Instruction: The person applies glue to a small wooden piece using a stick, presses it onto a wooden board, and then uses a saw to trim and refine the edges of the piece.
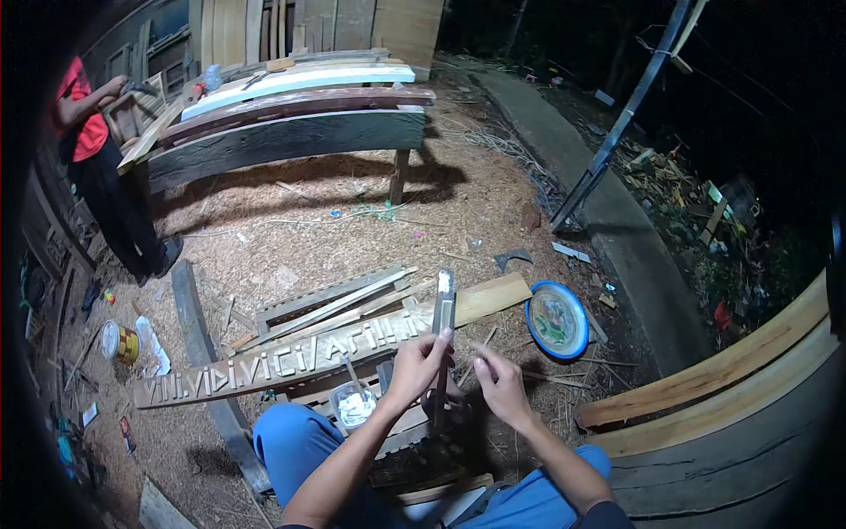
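My left hand is closed around a narrow strip held upright, with a white patch at its top end; its exact kind is unclear. To the right of it, my right hand has thumb and forefinger apart and the other fingers curled, with nothing visible between them. Below the left hand lies a long wooden board bearing raised letters that read roughly "VINI.VIDI.VICI/Ari!!!". Beside my knee stands a small tub of white paste with a stick leaning in it.
A blue-rimmed basin sits right of the board. Wooden planks rise at the right. At the back, a workbench carries long boards, with a person in a red shirt beside it. A yellow can stands left.
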